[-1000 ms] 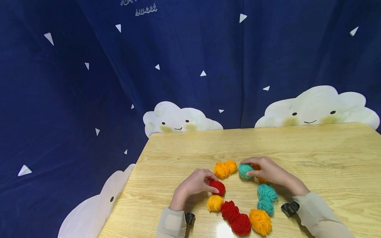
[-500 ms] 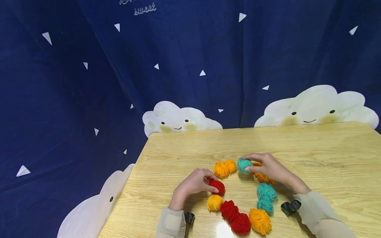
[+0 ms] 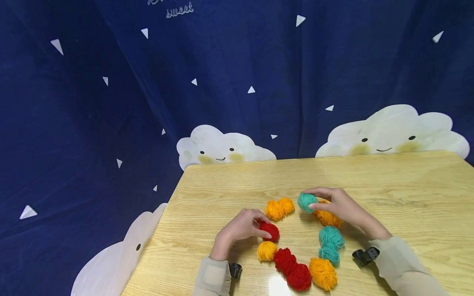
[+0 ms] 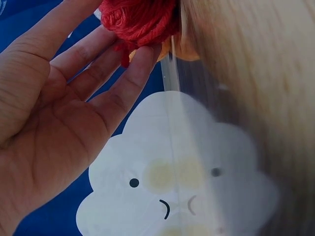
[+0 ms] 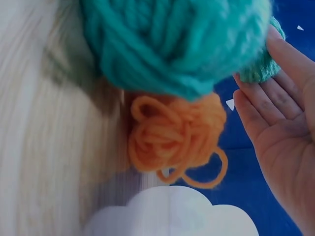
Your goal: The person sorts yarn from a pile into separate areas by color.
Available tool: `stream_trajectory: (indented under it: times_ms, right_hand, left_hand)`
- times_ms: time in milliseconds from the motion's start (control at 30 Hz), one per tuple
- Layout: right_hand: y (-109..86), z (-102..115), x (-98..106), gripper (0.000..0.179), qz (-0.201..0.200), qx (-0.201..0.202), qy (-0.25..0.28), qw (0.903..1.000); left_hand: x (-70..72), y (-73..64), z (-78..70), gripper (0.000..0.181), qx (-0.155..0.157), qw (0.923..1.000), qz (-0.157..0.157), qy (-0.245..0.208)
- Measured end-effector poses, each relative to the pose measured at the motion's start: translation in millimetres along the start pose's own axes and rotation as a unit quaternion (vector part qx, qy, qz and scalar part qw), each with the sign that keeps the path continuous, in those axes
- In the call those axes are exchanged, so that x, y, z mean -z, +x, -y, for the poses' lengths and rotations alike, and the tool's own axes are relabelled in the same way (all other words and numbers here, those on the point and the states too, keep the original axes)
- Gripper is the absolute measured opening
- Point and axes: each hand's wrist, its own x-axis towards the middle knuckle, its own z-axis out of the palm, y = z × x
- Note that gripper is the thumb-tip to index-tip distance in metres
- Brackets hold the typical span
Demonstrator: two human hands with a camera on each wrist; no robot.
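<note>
In the head view my left hand (image 3: 242, 225) holds a small red yarn ball (image 3: 270, 232) between thumb and fingers, close to the table. The left wrist view shows this red yarn ball (image 4: 140, 22) at the fingertips. My right hand (image 3: 340, 205) pinches a teal yarn ball (image 3: 307, 202), which appears raised off the wood in the right wrist view. Beneath and beside that hand lies an orange yarn bundle (image 3: 329, 218), partly covered by it. A teal yarn bundle (image 3: 331, 246) lies nearer me, and it fills the top of the right wrist view.
More yarn forms a rough ring on the wooden table (image 3: 222, 185): a yellow-orange bundle (image 3: 279, 209) at the back, a yellow ball (image 3: 266, 251), a red bundle (image 3: 292, 269) and an orange ball (image 3: 323, 274) at the front. A dark blue curtain (image 3: 229, 82) hangs behind.
My right hand has risen with the teal ball and then shifted slightly right, leaving a wider gap from the yellow-orange bundle. The left hand keeps its place on the red ball.
</note>
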Motion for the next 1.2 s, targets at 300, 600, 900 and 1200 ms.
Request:
stream_trajectory:
  times_ms: [300, 600, 900, 1200]
  right_hand:
    - [-5.5, -6.1, 7.7, 0.037, -0.007, 0.004, -0.011, 0.9999]
    - [-13.1, -7.6, 16.8, 0.035, -0.013, -0.007, -0.013, 0.9998]
    - [-19.0, -9.9, 27.6, 0.036, -0.022, -0.020, -0.012, 0.9995]
    - [-23.6, -13.9, 36.0, 0.036, -0.034, -0.027, -0.017, 0.9989]
  left_hand:
    - [-0.4, -0.4, 0.5, 0.030, 0.002, 1.0000, 0.003, -0.006]
    - [-1.3, -0.4, 1.9, 0.030, 0.005, 1.0000, 0.003, -0.006]
    - [-2.0, 0.5, 2.8, 0.030, 0.004, 1.0000, 0.003, -0.008]
    - [-0.4, 1.7, 1.7, 0.030, 0.005, 1.0000, 0.002, -0.001]
